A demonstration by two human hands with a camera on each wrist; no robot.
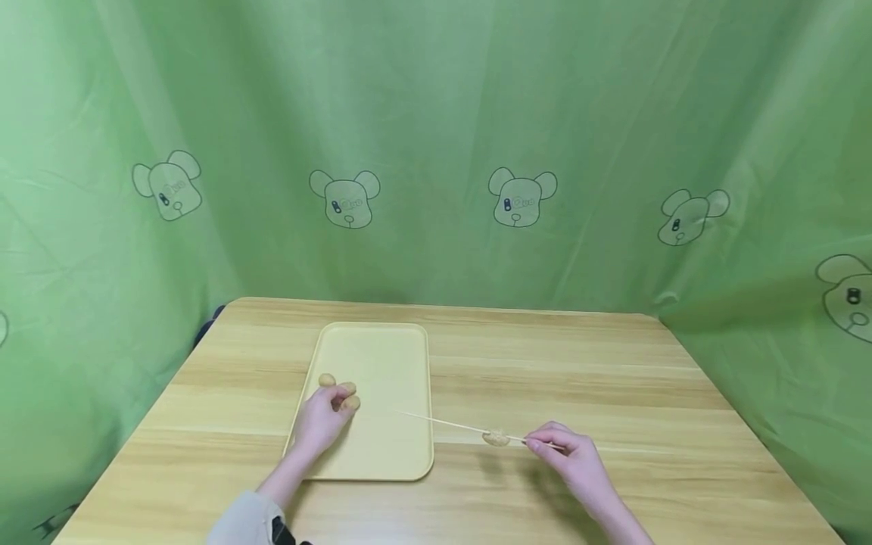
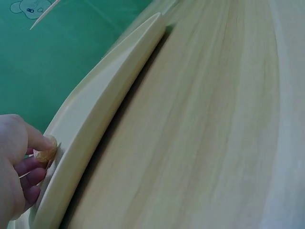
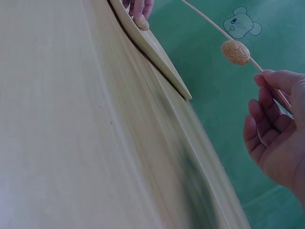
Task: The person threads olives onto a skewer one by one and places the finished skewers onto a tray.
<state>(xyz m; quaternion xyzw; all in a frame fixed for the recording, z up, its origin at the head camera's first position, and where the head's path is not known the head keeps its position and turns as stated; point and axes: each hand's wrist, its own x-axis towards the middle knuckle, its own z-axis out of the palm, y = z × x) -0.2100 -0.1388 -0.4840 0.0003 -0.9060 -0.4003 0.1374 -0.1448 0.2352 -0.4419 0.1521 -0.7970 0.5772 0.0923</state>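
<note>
My right hand (image 1: 577,463) pinches a thin wooden skewer (image 1: 450,424) near one end, its pointed tip reaching left over the tray. Threaded on that skewer, close to my fingers, is an oval tan ball (image 3: 235,52) with a rough, seed-like surface. On the cream tray (image 1: 395,363), my left hand (image 1: 320,424) pinches another tan ball (image 2: 46,151) between thumb and finger. A loose ball (image 1: 327,380) lies just beyond that hand, and one more ball (image 1: 349,387) sits by the fingertips. The hand partly hides the tray's left side.
The tray lies left of centre on a light wood-grain table (image 1: 545,363). Behind and on both sides hangs a green curtain (image 1: 436,98) printed with bear heads. The table's back edge runs close to the curtain.
</note>
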